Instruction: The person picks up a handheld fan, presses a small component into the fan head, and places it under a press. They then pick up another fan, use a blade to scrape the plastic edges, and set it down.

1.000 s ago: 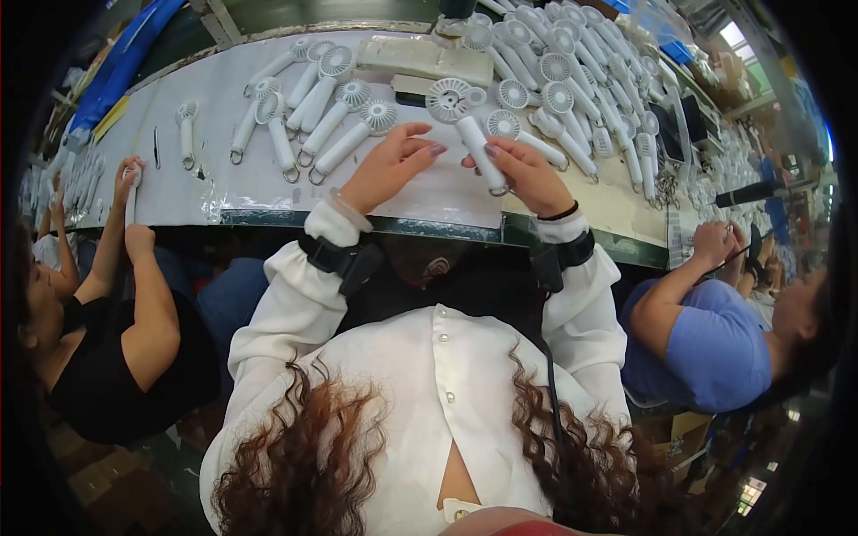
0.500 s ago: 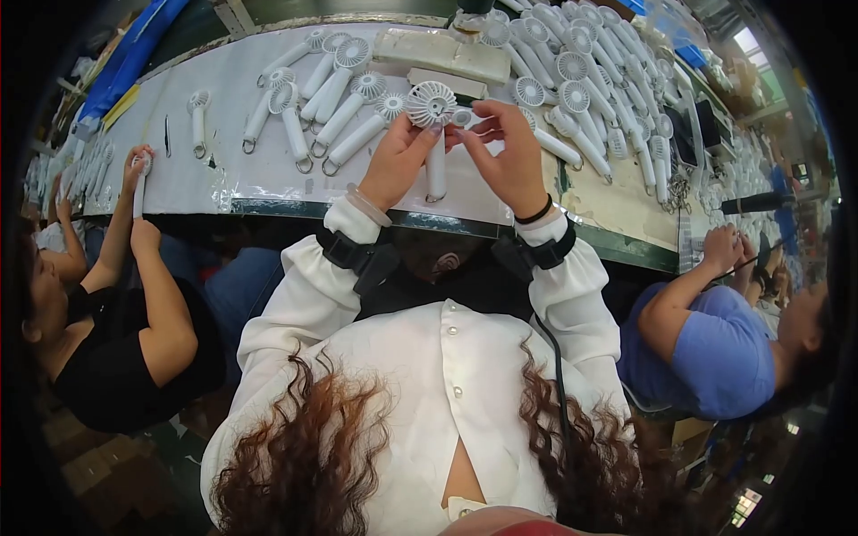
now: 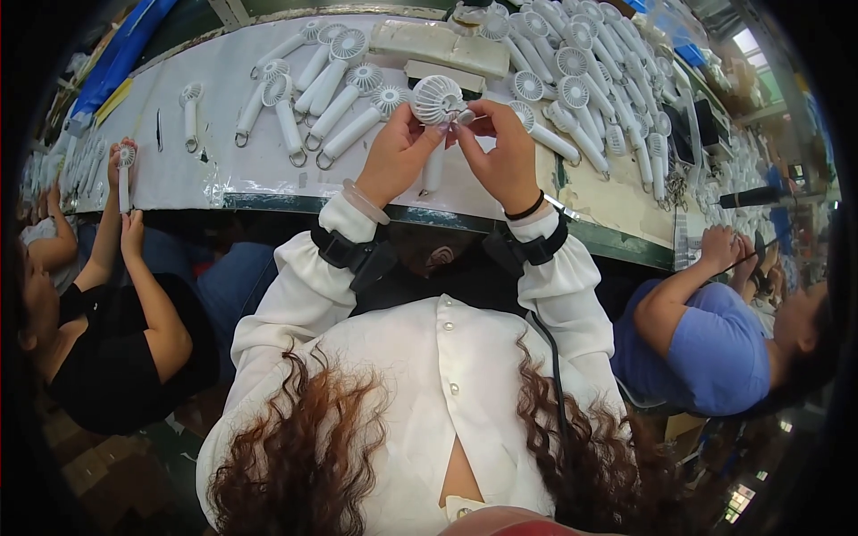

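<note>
Over the table's front part I hold a white handheld fan (image 3: 436,98), its round slatted head up and its handle hanging below. My left hand (image 3: 393,159) is closed on the side of the fan head. Pinched in my right hand (image 3: 502,165) is a small round white piece (image 3: 466,116), close against the right side of the slatted head. Whether the two parts touch is hard to tell. Just left of my left hand lies another white fan (image 3: 362,127) with a metal ring at its handle end.
Several white fans (image 3: 344,71) lie at the back left, and a large heap of them (image 3: 581,71) fills the back right. A pale, worn block (image 3: 440,49) sits behind my hands. People work at my left (image 3: 125,330) and right (image 3: 706,348).
The fan head has turned and tilted in my left hand. My right hand has brought the small round piece closer to it. The person at left has shifted the fan they hold.
</note>
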`<state>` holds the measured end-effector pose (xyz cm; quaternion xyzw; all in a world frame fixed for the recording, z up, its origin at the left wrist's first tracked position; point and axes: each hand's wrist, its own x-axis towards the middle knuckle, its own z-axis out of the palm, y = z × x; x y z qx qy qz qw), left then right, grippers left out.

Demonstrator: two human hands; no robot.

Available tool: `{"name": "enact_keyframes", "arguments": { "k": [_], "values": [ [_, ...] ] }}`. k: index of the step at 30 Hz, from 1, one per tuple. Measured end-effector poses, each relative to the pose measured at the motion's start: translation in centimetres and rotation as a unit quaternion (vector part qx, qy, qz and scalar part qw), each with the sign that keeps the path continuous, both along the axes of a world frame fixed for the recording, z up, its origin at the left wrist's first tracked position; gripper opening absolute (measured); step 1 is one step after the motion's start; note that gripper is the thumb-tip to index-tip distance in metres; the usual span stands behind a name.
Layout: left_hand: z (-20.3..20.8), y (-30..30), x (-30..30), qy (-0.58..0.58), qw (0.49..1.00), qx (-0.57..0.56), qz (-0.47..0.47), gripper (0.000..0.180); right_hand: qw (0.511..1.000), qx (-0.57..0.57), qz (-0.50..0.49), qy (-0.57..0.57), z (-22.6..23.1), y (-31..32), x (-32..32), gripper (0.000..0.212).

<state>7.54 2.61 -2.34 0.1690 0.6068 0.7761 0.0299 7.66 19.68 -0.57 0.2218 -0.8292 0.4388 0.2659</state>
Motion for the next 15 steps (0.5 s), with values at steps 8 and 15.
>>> {"name": "enact_keyframes", "arguments": {
  "k": [8, 15],
  "values": [
    [-0.04, -0.07, 0.05, -0.029, 0.999, 0.019, -0.014, 0.031, 0.999, -0.010, -0.019, 0.030, 0.04, -0.38, 0.16, 0.035],
    [-0.27, 0.03, 0.00, -0.025, 0.999, 0.032, -0.015, 0.032, 0.999, 0.005, -0.014, 0.030, 0.09, -0.18, 0.31, 0.034]
  ]
}}
